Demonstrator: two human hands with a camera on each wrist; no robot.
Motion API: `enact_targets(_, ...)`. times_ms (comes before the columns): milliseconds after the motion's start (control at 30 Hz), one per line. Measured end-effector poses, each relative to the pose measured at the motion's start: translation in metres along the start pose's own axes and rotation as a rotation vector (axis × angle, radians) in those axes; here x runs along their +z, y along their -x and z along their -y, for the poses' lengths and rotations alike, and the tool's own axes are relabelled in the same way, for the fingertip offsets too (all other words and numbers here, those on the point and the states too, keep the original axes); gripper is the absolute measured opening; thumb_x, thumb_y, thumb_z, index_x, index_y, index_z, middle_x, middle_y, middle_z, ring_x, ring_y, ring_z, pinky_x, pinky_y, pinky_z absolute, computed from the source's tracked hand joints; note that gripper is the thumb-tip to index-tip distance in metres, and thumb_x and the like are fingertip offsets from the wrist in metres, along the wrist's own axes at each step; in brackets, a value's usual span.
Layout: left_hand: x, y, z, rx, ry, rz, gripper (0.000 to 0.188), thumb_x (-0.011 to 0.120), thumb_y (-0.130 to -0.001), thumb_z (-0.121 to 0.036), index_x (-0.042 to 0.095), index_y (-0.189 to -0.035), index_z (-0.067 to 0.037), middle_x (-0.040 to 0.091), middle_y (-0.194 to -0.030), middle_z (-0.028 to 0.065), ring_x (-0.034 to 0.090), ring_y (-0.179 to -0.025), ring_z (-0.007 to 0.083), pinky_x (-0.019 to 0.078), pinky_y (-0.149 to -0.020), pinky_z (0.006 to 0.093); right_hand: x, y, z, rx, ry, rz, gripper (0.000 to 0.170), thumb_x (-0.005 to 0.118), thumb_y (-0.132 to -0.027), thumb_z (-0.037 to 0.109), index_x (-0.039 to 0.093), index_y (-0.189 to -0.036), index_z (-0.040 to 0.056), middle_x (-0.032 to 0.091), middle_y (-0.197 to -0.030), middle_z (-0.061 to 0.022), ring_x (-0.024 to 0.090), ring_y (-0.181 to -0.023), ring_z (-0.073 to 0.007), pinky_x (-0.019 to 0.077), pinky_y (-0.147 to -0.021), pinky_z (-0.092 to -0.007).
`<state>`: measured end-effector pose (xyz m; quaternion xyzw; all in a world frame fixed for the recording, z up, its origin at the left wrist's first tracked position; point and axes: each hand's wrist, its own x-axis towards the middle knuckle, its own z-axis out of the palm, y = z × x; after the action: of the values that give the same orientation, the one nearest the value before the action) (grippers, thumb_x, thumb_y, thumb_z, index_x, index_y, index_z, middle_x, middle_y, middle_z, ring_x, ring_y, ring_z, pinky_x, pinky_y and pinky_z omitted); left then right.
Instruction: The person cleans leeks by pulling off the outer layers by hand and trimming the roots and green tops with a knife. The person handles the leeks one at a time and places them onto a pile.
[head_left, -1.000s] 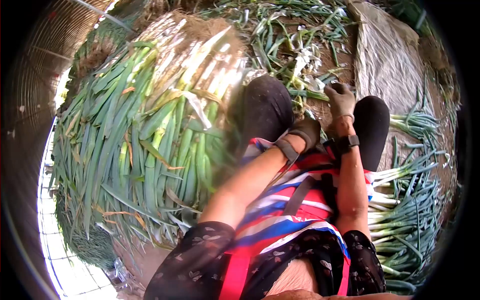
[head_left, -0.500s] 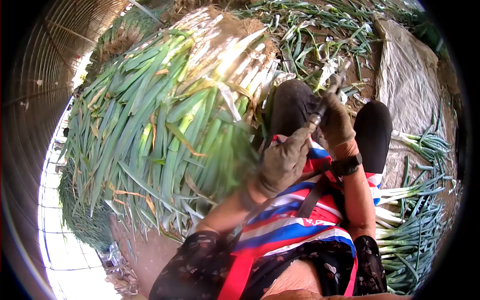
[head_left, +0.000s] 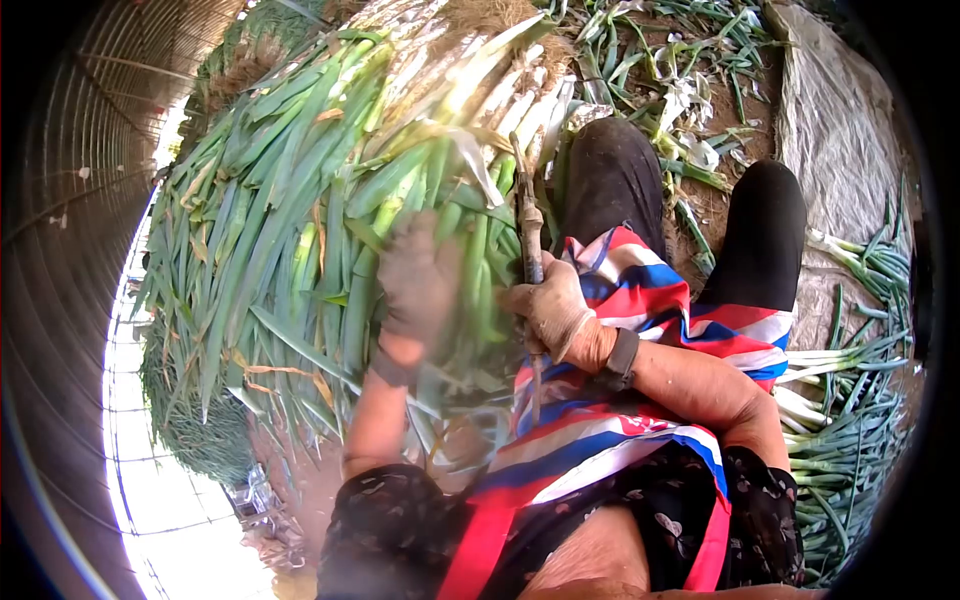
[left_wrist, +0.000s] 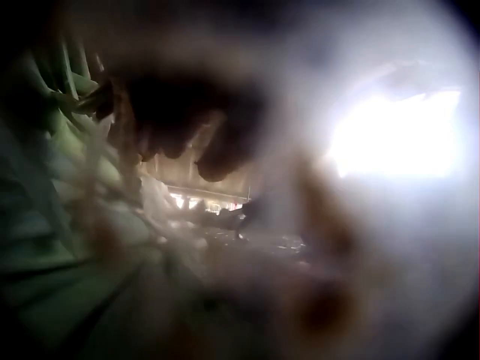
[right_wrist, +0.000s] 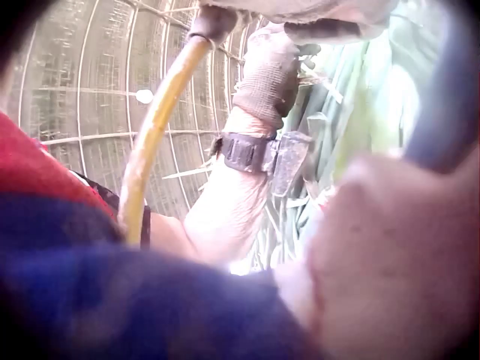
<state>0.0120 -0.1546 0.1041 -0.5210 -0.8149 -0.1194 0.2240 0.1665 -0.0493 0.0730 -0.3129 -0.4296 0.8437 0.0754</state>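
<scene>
Closest to us, over the striped apron point(head_left: 585, 455), the right hand point(head_left: 560, 308) has its gloved fingers wrapped around a slim metal wand point(head_left: 529, 215), and a yellow hose point(right_wrist: 157, 127) shows beside it in the right wrist view. The left hand point(head_left: 415, 280) reaches over the heap of long green stalks point(head_left: 290, 220) at our left; it is blurred, so we cannot tell whether it grasps one. We judge the step to be picking out a stalk, and the next move calls for a sure hold on a single one, with the wand kept out of the way. Past the knees, loose trimmings point(head_left: 685, 95) litter the soil; at our right, other stalks with pale stems point(head_left: 850, 440) lie by a grey sheet point(head_left: 845, 120)
</scene>
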Motion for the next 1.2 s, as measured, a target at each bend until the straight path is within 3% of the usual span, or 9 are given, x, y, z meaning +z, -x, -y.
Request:
enact_targets(67,0.005,-0.015,0.016,-0.016,0.076,0.064,0.036,0.069,-0.086,-0.018,0.062,-0.117,-0.002,0.063,-0.113,0.0188,0.061,-0.101,0.0386,0.0480,-0.087,0.0465,0.010,-0.004,0.009,0.003,0.032,-0.014,0.023,0.070,-0.083,0.003,0.051,-0.097,0.0055,0.051,-0.063,-0.0045,0.048,-0.041,-0.0173,0.0351,-0.035,-0.0338)
enact_targets(400,0.030,-0.125,0.132,0.159,-0.276,-0.089,0.025,0.066,-0.086,-0.022,0.067,-0.103,-0.003,0.067,-0.103,0.0179,0.062,-0.105,0.0356,0.0498,-0.089,0.0459,0.048,-0.040,0.009,0.009,0.052,-0.045,0.026,0.069,-0.082,0.006,0.054,-0.103,0.0028,0.051,-0.065,-0.0035,0.045,-0.040,-0.0159,0.0322,-0.033,-0.0321)
enact_targets(533,0.026,-0.175,0.141,0.057,-0.678,0.105,0.022,0.058,-0.087,-0.019,0.068,-0.102,-0.006,0.065,-0.099,0.0149,0.062,-0.098,0.0340,0.0498,-0.086,0.0428,0.049,-0.044,-0.001,-0.125,0.133,0.031,0.027,0.074,-0.078,0.009,0.056,-0.096,0.0012,0.054,-0.069,-0.0024,0.051,-0.054,-0.0138,0.0424,-0.048,-0.0320)
enact_targets(667,0.053,-0.203,0.160,0.071,-0.894,-0.028,0.027,0.058,-0.089,-0.022,0.064,-0.111,-0.007,0.063,-0.114,0.0121,0.063,-0.098,0.0297,0.0504,-0.082,0.0424,0.046,-0.047,-0.002,-0.237,0.254,0.060,0.029,0.076,-0.076,0.012,0.057,-0.094,0.0013,0.056,-0.073,-0.0020,0.053,-0.063,-0.0125,0.0457,-0.057,-0.0306)
enact_targets(767,0.049,-0.227,0.165,-0.164,-0.875,0.205,0.034,0.055,-0.091,-0.020,0.062,-0.122,-0.009,0.062,-0.120,0.0124,0.063,-0.107,0.0333,0.0519,-0.080,0.0478,0.043,-0.048,-0.004,-0.224,0.262,0.095,0.029,0.076,-0.077,0.011,0.057,-0.095,0.0009,0.056,-0.074,-0.0016,0.053,-0.065,-0.0117,0.0463,-0.060,-0.0302)
enact_targets(867,0.014,-0.256,0.157,-0.274,-0.730,0.495,0.055,0.069,-0.079,-0.042,0.068,-0.116,-0.002,0.068,-0.120,0.0134,0.064,-0.114,0.0285,0.0544,-0.077,0.0459,0.039,-0.048,-0.008,-0.229,0.245,0.088,0.029,0.076,-0.077,0.009,0.057,-0.096,0.0007,0.056,-0.075,-0.0011,0.052,-0.066,-0.0108,0.0460,-0.060,-0.0302)
enact_targets(967,0.003,-0.286,0.196,-0.369,-0.382,0.633,0.060,0.073,-0.069,-0.047,0.074,-0.108,-0.002,0.069,-0.122,0.0170,0.065,-0.117,0.0263,0.0529,-0.087,0.0418,0.028,-0.041,0.009,-0.082,0.306,0.138,0.040,0.075,-0.077,0.011,0.059,-0.111,-0.0018,0.066,-0.092,-0.0161,0.066,-0.088,-0.0280,0.0519,-0.080,-0.0369)
enact_targets(1033,-0.004,-0.297,0.216,-0.492,-0.078,0.635,0.062,0.074,-0.069,-0.048,0.073,-0.113,-0.005,0.069,-0.124,0.0173,0.065,-0.115,0.0289,0.0514,-0.090,0.0408,0.022,-0.040,0.008,-0.120,0.295,0.145,0.040,0.075,-0.077,0.011,0.059,-0.110,-0.0017,0.066,-0.091,-0.0153,0.066,-0.087,-0.0274,0.0522,-0.079,-0.0369)
enact_targets(1200,0.009,-0.277,0.190,-0.499,-0.657,0.823,0.075,0.070,-0.075,-0.056,0.063,-0.135,-0.011,0.061,-0.139,0.0125,0.057,-0.129,0.0301,0.0391,-0.104,0.0558,0.018,-0.035,0.004,-0.231,0.258,0.129,0.032,0.078,-0.075,0.009,0.053,-0.093,0.0013,0.053,-0.072,-0.0025,0.052,-0.064,-0.0129,0.0458,-0.058,-0.0322)
